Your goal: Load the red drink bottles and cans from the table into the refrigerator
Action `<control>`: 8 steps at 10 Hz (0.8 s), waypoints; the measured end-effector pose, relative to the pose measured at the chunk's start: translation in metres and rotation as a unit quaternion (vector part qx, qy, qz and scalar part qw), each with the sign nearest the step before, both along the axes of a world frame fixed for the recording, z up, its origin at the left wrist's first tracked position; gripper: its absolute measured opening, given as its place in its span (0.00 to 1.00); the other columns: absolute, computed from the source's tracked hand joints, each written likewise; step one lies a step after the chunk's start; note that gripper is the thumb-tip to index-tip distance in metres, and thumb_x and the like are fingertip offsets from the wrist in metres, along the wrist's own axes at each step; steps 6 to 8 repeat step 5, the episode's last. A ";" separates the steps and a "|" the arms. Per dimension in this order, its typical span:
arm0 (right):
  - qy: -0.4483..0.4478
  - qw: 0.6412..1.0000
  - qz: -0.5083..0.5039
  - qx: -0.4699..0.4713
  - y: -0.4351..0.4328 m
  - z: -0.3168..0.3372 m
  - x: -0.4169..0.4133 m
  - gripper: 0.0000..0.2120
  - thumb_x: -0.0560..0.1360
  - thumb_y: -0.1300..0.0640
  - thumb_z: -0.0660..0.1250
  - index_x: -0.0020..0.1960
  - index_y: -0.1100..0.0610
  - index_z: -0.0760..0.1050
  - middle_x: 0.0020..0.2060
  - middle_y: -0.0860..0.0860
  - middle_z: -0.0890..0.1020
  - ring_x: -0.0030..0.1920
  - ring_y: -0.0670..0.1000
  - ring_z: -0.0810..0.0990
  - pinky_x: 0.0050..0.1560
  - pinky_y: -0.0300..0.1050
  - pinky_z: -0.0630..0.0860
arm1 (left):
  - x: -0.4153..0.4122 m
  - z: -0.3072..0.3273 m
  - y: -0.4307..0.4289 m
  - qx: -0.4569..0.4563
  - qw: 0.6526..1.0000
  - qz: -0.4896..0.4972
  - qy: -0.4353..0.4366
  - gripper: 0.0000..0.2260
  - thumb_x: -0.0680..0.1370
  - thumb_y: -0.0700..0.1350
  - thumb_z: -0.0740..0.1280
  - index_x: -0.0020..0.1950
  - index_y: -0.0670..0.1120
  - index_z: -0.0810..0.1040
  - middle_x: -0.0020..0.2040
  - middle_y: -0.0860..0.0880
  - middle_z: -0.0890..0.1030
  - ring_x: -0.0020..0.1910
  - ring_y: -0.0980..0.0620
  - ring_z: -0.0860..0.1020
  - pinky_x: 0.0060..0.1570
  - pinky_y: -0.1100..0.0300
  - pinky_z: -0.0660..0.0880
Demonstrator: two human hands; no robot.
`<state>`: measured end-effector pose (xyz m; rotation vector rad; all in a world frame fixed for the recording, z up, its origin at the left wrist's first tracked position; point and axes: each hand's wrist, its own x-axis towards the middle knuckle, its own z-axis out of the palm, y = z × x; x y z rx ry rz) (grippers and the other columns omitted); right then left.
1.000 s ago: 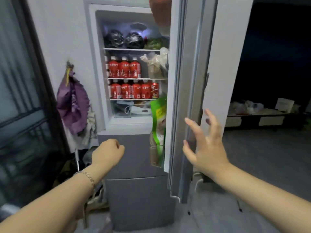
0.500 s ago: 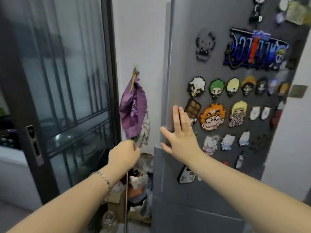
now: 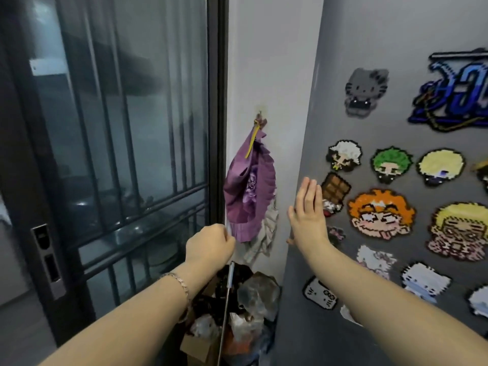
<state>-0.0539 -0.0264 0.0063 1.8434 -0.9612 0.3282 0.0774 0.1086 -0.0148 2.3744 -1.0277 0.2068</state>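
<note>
The right hand (image 3: 307, 216) lies flat, fingers spread, holding nothing, on the refrigerator door (image 3: 369, 286); the left hand (image 3: 211, 245) is fisted, apparently empty. Loading looks finished, door closing.

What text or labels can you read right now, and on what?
Blue logo magnet on the fridge door: large stylised letters, mirrored and cut off at the frame edge, not readable.
Small white magnet low on the door: dark marks, too blurred to read.
Nothing else carries text.

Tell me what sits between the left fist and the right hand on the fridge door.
In the head view, between the left hand and the right hand hangs a purple bag, with pale cloth below it against the wall.
</note>
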 end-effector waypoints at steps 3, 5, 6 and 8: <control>0.040 0.994 -0.065 0.078 -0.004 0.011 0.012 0.21 0.79 0.53 0.55 0.67 0.66 0.67 0.70 0.73 0.55 0.69 0.74 0.56 0.54 0.74 0.27 | 0.011 -0.001 -0.029 0.024 0.997 -0.068 0.016 0.10 0.75 0.46 0.59 0.35 0.45 0.70 0.36 0.49 0.76 0.37 0.46 0.74 0.34 0.59 0.66; 0.043 0.975 0.030 0.217 0.027 0.034 -0.001 0.19 0.77 0.52 0.60 0.66 0.56 0.68 0.69 0.65 0.62 0.72 0.65 0.56 0.71 0.65 0.46 | 0.001 0.001 -0.010 0.025 0.992 -0.120 0.012 0.13 0.75 0.46 0.60 0.31 0.47 0.65 0.36 0.48 0.73 0.40 0.43 0.75 0.37 0.58 0.68; 0.043 0.975 0.030 0.217 0.027 0.034 -0.001 0.19 0.77 0.52 0.60 0.66 0.56 0.68 0.69 0.65 0.62 0.72 0.65 0.56 0.71 0.65 0.46 | 0.001 0.001 -0.010 0.025 0.992 -0.120 0.012 0.13 0.75 0.46 0.60 0.31 0.47 0.65 0.36 0.48 0.73 0.40 0.43 0.75 0.37 0.58 0.68; 0.043 0.975 0.030 0.217 0.027 0.034 -0.001 0.19 0.77 0.52 0.60 0.66 0.56 0.68 0.69 0.65 0.62 0.72 0.65 0.56 0.71 0.65 0.46 | 0.001 0.001 -0.010 0.025 0.992 -0.120 0.012 0.13 0.75 0.46 0.60 0.31 0.47 0.65 0.36 0.48 0.73 0.40 0.43 0.75 0.37 0.58 0.68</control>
